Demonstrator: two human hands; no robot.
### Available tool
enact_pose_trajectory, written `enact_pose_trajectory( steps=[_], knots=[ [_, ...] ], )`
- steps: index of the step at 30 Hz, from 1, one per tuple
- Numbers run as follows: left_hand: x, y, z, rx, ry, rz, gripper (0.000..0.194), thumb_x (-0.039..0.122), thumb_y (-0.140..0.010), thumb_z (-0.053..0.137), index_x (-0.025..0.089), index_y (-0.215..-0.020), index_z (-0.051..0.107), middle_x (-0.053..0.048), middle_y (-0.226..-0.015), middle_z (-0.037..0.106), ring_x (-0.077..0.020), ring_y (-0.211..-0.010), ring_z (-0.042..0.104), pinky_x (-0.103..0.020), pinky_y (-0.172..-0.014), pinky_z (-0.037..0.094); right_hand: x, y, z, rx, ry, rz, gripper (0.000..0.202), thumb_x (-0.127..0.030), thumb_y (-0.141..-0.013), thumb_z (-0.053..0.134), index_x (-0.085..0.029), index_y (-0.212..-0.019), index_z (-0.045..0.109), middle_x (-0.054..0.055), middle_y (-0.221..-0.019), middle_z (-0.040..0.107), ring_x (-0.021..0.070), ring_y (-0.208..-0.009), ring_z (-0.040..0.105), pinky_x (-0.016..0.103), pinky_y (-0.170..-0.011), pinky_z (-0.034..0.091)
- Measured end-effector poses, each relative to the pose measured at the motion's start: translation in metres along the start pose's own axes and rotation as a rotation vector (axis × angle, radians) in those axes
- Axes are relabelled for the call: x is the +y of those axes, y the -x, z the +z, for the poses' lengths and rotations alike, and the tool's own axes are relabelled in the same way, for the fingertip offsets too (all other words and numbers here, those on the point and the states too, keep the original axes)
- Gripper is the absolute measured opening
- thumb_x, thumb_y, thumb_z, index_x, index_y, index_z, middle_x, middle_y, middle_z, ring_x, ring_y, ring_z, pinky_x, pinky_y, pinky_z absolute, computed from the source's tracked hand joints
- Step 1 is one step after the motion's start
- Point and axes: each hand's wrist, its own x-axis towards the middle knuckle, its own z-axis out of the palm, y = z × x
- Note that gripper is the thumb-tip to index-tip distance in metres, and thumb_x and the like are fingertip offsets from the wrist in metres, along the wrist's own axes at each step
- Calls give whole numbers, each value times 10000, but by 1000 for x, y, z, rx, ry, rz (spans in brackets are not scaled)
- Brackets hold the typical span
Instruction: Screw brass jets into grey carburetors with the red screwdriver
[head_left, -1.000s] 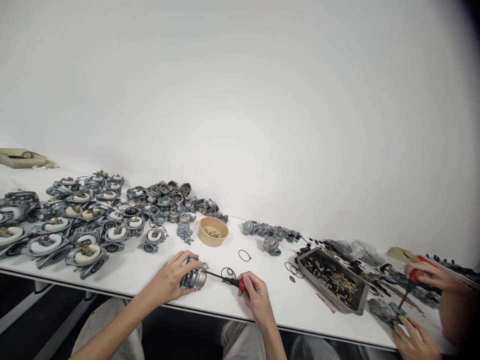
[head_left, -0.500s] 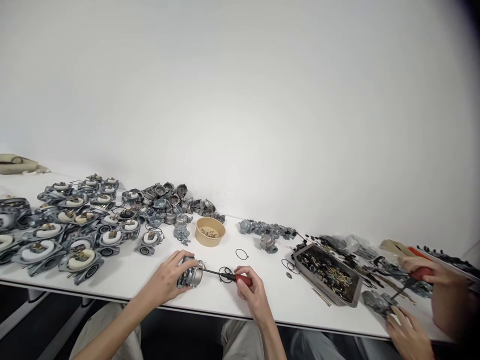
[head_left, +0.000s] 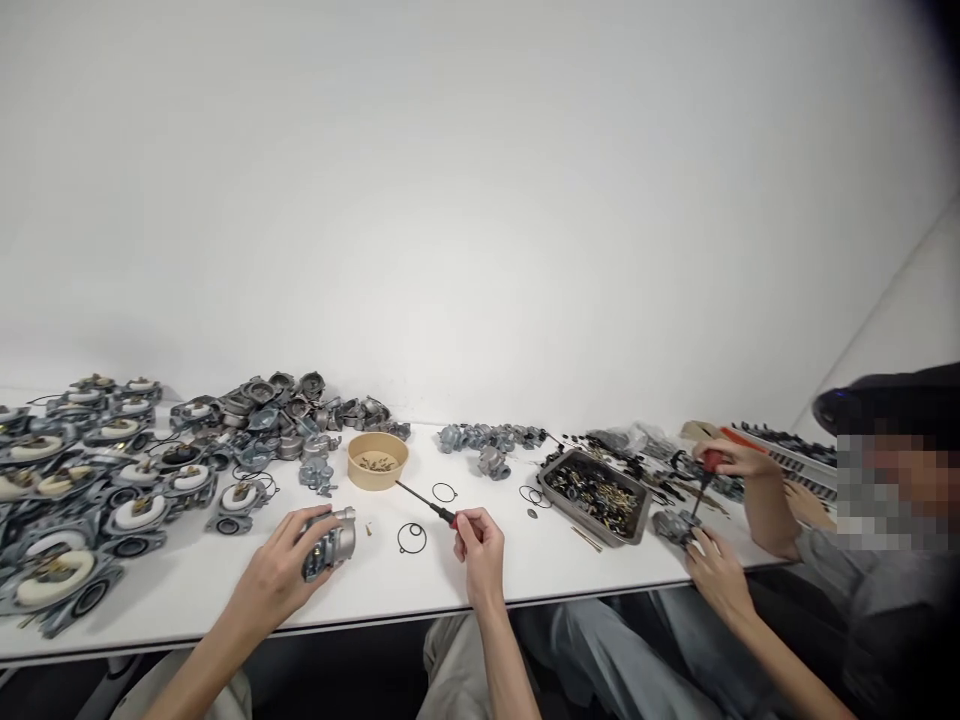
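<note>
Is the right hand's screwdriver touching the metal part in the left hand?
No, white table shows between the screwdriver and the metal part, with the tip near the tan bowl.

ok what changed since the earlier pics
The right hand has pulled the screwdriver back from the metal part; its tip now points toward the bowl. A small brass-coloured piece now lies on the table. Unchanged: left hand grips the part, right hand the screwdriver.

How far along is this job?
Looks done: open metal bodies at left, white inserts exposed; small pieces in the bowl. In hand: silver-ended body in the left hand; screwdriver in the right hand, tip clear. Probably left: that body, its end unopened. Total remaining: can't tell.
</note>
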Motion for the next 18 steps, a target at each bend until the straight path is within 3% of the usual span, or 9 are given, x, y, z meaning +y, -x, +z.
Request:
enact_pose_trajectory(
  steps=[3, 6, 9, 12, 14, 16, 18],
  knots=[
    [-4, 1, 3, 38, -43, 12, 354, 300, -908, 625, 245, -1255, 579, -129, -1293, 616, -304, -1169, 627, -392, -923, 562, -3, -12, 0, 85, 345, -143, 90, -293, -863, 599, -210, -836, 621, 40, -781, 676, 196, -704, 640, 301, -656, 501],
    [-1, 2, 4, 31, -70, 88, 327, 263, -927, 604, 256, -1254, 593, -123, -1293, 623, -293, -1167, 634, -379, -916, 567, -4, -23, 6, -14, 654, -179, 126, -164, -836, 575, -217, -918, 655, 65, -882, 722, 237, -820, 675, 353, -784, 518],
    [3, 3, 4, 15, -89, 154, 341, 211, -940, 589, 260, -1278, 604, -124, -1318, 620, -285, -1183, 636, -370, -928, 572, -8, -24, 15, -92, 837, -183, 207, -133, -797, 642, -222, -978, 689, 100, -1006, 747, 305, -1022, 660, 417, -877, 508],
    [3, 5, 4, 41, -89, 228, 357, 188, -941, 596, 266, -1290, 621, -118, -1338, 625, -293, -1217, 630, -378, -960, 576, -21, -4, 26, -138, 758, -313, 244, -225, -864, 648, -229, -1100, 706, 122, -1285, 681, 336, -1304, 524, 502, -1044, 430],
    [2, 10, 4, 70, -78, 272, 400, 158, -935, 607, 277, -1317, 613, -109, -1376, 610, -301, -1256, 614, -400, -1014, 561, -34, 19, 37, -286, 558, -361, 422, -321, -865, 682, -250, -1280, 644, 111, -1389, 617, 297, -1294, 548, 460, -1049, 457],
    [3, 16, 6, 95, -44, 320, 477, 135, -925, 614, 289, -1375, 574, -108, -1452, 557, -312, -1295, 592, -419, -1062, 542, -46, 42, 52, -536, 364, -327, 810, -423, -738, 811, -308, -1468, 478, 86, -1472, 539, 272, -1219, 607, 382, -952, 537],
    [6, 20, 8, 104, 2, 357, 546, 129, -920, 604, 309, -1428, 523, -102, -1519, 495, -324, -1331, 562, -425, -1071, 543, -54, 57, 66, -639, 267, -290, 933, -460, -626, 883, -364, -1460, 475, 40, -1382, 604, 261, -1145, 643, 365, -947, 542]
  ],
)
